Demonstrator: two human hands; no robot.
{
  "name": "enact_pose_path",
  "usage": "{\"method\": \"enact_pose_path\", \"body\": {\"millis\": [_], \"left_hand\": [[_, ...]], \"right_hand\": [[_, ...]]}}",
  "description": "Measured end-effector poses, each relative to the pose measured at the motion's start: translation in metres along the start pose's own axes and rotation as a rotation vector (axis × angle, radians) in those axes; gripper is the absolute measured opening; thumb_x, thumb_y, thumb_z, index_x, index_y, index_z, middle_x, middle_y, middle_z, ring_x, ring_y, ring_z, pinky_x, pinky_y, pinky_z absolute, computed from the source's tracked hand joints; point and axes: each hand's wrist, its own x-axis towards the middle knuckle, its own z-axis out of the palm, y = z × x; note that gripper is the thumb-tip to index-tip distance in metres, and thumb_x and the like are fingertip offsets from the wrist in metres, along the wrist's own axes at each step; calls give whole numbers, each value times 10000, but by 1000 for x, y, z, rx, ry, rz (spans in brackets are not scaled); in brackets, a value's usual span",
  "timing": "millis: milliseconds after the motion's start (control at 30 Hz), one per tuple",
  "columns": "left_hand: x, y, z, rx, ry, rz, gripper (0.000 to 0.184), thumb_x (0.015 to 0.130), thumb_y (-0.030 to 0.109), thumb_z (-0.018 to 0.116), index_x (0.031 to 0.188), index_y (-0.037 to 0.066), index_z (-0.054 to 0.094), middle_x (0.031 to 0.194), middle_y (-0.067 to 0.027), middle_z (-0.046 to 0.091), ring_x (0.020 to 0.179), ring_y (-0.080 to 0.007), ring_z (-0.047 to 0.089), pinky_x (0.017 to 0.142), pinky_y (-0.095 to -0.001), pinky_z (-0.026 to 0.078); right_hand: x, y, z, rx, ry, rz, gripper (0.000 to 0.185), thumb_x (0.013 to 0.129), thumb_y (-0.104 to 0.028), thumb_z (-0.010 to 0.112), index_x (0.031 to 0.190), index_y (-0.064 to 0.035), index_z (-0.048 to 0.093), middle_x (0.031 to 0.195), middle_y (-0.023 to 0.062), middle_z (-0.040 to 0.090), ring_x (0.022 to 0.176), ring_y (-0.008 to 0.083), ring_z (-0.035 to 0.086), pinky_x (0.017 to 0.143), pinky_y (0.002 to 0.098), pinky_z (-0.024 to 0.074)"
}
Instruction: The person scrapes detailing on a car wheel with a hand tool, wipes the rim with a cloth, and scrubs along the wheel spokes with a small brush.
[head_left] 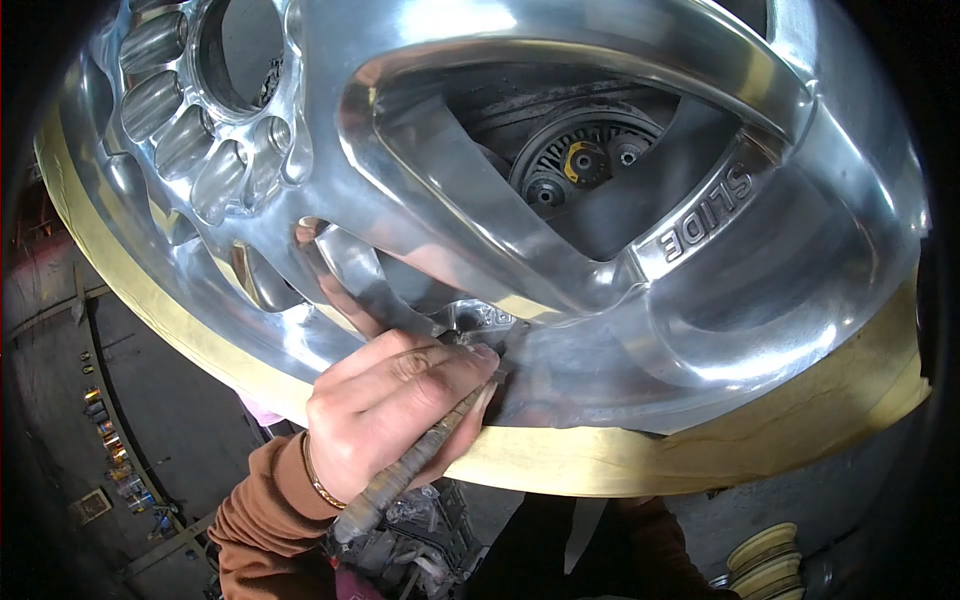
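In the head view, the left hand [395, 405] is at the near edge of the wheel [590, 375], and its fingers are bent around a slim tool [385, 490] with a wrapped handle, gripping it rather like a pen. The tool is therefore inside this hand, not apart from it. Its long axis is slanted: the butt of the handle is outside the near edge of the wheel, toward the person and to the left, and from there the handle rises to the right, inward over the wheel's metal. The working end is near a small lettered recess [485, 315] of the wheel, which is just beyond the fingertips. The fingers cover much of this end, so I cannot tell whether it touches the metal.

The left hand is clearly the nearer one to this recess. Of the right arm only a sleeve [665, 550] is seen, below the near edge of the wheel; the right hand is hidden, and I cannot tell if it is grasping something.

A yellow band [560, 462] follows the near edge of the wheel, under the left hand. The raised word SLIDE [705, 218] is on the wheel's right part, well apart from the tool.
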Motion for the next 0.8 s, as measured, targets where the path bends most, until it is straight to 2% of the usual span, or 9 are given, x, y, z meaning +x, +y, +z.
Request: {"method": "enact_pose_path", "body": {"millis": [100,167,200,267,400,467,800], "left_hand": [[0,1,-2,-23,45,-25,223,646,-52,687,866,-66,651,801,-164,675,677,-257,650,614,-306,519],[1,4,-4,-68,4,-92,249,658,-53,716,900,-47,661,878,-150,675,744,-246,644,690,-306,526],[2,3,-3,-68,4,-92,249,658,-53,716,900,-47,661,878,-150,675,744,-246,644,690,-306,526],[3,0,1,-24,27,5,236,642,-57,685,876,-72,652,819,-176,678,665,-256,644,614,-308,513],[3,2,0,-10,4,12,230,644,-59,683,872,-69,652,833,-175,682,677,-254,646,617,-309,514],[0,5,0,10,-14,-61,281,623,-33,742,896,-15,680,868,-114,675,744,-210,629,798,-292,483],[0,1,1,30,-8,1,320,576,0,727,890,-33,678,847,-127,665,739,-218,626,703,-278,509]], "right_hand": [[0,0,-1,1,1,-3,308,657,-328,653,932,-206,590,916,84,603,935,340,489,813,532,355],[0,0,-1,0,0,-1,306,657,-328,653,930,-205,589,916,84,602,934,340,489,812,532,355],[0,0,-1,-1,0,-2,305,657,-328,652,929,-205,589,916,84,602,934,340,489,812,532,355],[0,0,-1,1,0,-3,303,657,-328,652,926,-205,588,915,84,602,933,340,489,812,532,355],[0,-1,-1,2,3,-3,299,658,-328,651,922,-204,587,915,84,602,932,339,488,812,533,354],[0,-1,-1,4,4,-6,297,658,-328,651,920,-203,587,914,84,601,931,339,488,811,533,354],[-2,-1,-1,4,3,-9,288,659,-328,649,909,-200,584,913,84,600,928,339,487,810,534,353]]}}
